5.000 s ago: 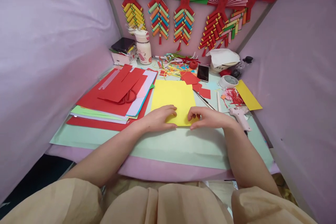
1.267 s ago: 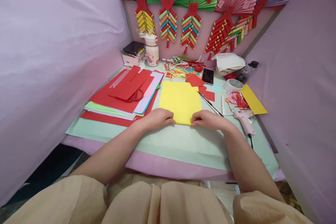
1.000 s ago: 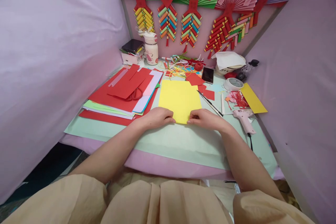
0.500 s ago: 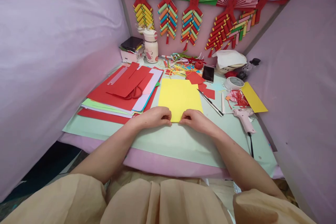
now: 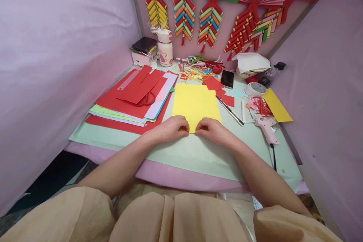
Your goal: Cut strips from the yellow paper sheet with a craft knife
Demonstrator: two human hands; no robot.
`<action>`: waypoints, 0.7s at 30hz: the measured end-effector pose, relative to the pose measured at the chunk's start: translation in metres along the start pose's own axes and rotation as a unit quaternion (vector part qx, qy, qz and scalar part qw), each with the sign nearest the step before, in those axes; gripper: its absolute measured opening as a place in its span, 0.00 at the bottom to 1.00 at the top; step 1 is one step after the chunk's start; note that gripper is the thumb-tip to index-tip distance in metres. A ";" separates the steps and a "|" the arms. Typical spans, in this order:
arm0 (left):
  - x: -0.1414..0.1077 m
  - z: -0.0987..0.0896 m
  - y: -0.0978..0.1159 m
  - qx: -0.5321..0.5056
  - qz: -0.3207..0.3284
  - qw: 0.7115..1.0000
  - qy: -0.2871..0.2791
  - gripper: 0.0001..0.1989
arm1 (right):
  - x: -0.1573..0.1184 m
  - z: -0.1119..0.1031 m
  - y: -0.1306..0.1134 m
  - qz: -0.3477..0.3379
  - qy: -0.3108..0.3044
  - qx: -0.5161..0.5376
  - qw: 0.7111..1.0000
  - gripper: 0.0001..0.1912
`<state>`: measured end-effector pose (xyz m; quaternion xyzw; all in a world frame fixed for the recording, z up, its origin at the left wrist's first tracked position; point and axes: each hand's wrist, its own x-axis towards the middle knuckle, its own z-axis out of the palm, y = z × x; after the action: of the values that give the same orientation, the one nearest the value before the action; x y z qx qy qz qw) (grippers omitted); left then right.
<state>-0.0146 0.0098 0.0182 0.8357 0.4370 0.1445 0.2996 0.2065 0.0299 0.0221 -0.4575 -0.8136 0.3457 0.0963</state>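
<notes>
A sheet of yellow paper point(image 5: 197, 102) lies flat on the table in front of me. My left hand point(image 5: 176, 127) is closed in a pinch on its near edge, left of the middle. Close beside it, my right hand point(image 5: 209, 128) pinches the same edge with curled fingers. A short stretch of the yellow edge shows between the two hands. Whether that edge is folded, I cannot tell. To the right of the sheet lie a dark-tipped pen or knife point(image 5: 229, 110) and a white stick point(image 5: 243, 110).
Red papers point(image 5: 127, 94) lie stacked on coloured sheets at left, with red-handled scissors point(image 5: 147, 99). A pink glue gun point(image 5: 266, 129), tape roll point(image 5: 255, 89) and yellow piece point(image 5: 278, 106) lie at right. Behind are a phone point(image 5: 227, 79), paper scraps point(image 5: 198, 72) and a bottle point(image 5: 165, 49).
The left hand has slid slightly right along the near edge, narrowing the gap between the hands. The whole view has shifted a little. The right hand keeps its pinch.
</notes>
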 end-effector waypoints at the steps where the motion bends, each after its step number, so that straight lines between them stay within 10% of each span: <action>1: -0.001 0.000 0.001 0.007 0.002 1.000 0.005 0.03 | 0.000 0.000 0.000 0.000 0.000 -0.002 1.000 0.05; 21: -0.011 -0.004 0.004 0.088 -0.021 0.996 0.007 0.05 | 0.011 0.018 -0.016 -0.025 0.022 -0.023 0.999 0.08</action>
<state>-0.0203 0.0006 0.0240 0.8486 0.4673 0.1052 0.2246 0.1809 0.0245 0.0173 -0.4464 -0.8303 0.3141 0.1125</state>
